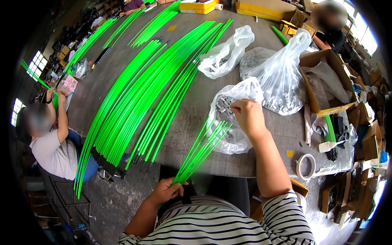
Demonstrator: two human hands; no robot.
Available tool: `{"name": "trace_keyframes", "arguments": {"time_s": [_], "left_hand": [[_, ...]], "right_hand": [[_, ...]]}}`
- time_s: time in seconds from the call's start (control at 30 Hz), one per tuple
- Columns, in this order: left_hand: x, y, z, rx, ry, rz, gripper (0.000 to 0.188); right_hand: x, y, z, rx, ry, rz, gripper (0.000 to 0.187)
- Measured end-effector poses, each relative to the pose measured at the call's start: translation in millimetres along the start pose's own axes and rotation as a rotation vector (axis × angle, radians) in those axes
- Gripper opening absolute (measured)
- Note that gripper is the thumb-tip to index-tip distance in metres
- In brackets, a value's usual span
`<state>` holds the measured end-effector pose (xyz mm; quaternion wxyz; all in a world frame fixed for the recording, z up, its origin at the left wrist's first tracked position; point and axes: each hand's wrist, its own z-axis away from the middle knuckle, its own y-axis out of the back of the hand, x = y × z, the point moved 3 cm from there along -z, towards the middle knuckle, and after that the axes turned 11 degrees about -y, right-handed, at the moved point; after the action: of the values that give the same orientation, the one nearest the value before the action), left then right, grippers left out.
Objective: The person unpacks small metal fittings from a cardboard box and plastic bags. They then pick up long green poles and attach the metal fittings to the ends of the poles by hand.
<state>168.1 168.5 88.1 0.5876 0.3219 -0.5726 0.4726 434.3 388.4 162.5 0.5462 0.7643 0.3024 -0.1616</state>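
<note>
My left hand (168, 190) is closed around a small bundle of bright green rods (196, 161) in front of my body. Their upper ends fan out over the table edge, toward an opened clear plastic bag (230, 141). Small grey cylindrical pieces (222, 104) lie inside that bag. Over its right side hovers my right hand (248, 114), fingers pinched together at the grey pieces; whatever sits between the fingertips is too small to make out. Left of the bag, a wide spread of green rods (157, 92) lies across the table, several dark-tipped at the near end.
More clear bags (281, 87) stand behind, beside a cardboard box (326, 104) with plastic inside. A tape roll (305, 166) and a white bottle (326, 146) rest near the right edge. One person (57, 143) sits at left holding green rods; another person (330, 32) is at far right.
</note>
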Motion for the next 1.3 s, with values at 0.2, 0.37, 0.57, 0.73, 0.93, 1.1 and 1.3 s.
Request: {"name": "trace_keyframes", "arguments": {"time_s": [0.2, 0.37, 0.57, 0.73, 0.93, 1.1, 1.3], "left_hand": [[0, -1, 0, -0.007, 0.011, -0.015, 0.025], [0, -1, 0, 0.000, 0.034, -0.033, 0.025], [-1, -2, 0, -0.014, 0.053, -0.023, 0.025], [-3, -8, -1, -0.036, 0.082, -0.014, 0.025], [-3, -8, -3, -0.033, 0.093, -0.002, 0.025], [-2, -9, -3, -0.039, 0.098, 0.005, 0.025], [-4, -8, -4, -0.074, 0.084, -0.039, 0.026]], "right_hand": [[1, -20, 1, -0.113, -0.064, 0.230, 0.005], [-2, -11, 1, -0.069, -0.076, 0.209, 0.008], [-26, 29, 8, -0.395, -0.177, -0.936, 0.011], [-37, 39, 10, -0.479, 0.026, -1.045, 0.012], [-40, 42, 11, -0.509, 0.086, -1.035, 0.012], [-45, 44, 13, -0.501, 0.039, -1.028, 0.012], [-39, 42, 16, -0.495, -0.036, -0.932, 0.012]]}}
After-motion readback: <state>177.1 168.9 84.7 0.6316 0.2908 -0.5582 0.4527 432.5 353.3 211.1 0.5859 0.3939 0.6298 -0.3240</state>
